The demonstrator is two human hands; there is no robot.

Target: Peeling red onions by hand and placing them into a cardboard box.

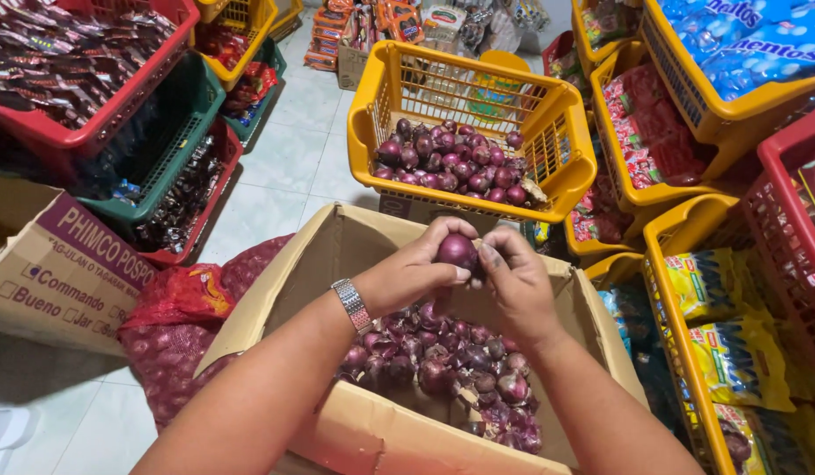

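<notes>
1. Here's the red onion [458, 251], up in the air right over the cardboard box [355, 431], pinched between both hands at about the level of the box's far rim.
2. The left hand [407, 277] wraps it from the side, grip clamped on the onion, thumb across the front. There's a metal watch [352, 304] on that wrist.
3. The right hand [513, 281] closes in from the other side, fingertips [488, 255] pressed together against the onion's skin. By the look of it, the loose outer skin is being worked at while the other hand steadies the bulb.
4. Holding it over the box makes sense: I'd judge any peel falls back inside. Below sits a heap of onions [443, 365] with papery scraps among them.
5. Straight ahead, a yellow basket [478, 79] stands on the floor just beyond the box, holding a cleaner-looking pile of red onions [451, 163], within easy reach.
6. To the left, a red mesh sack [188, 325] lies touching the box, beside a printed carton [65, 273].
7. All around, red, green and yellow baskets of packaged sweets crowd the tiled floor [293, 149].
</notes>
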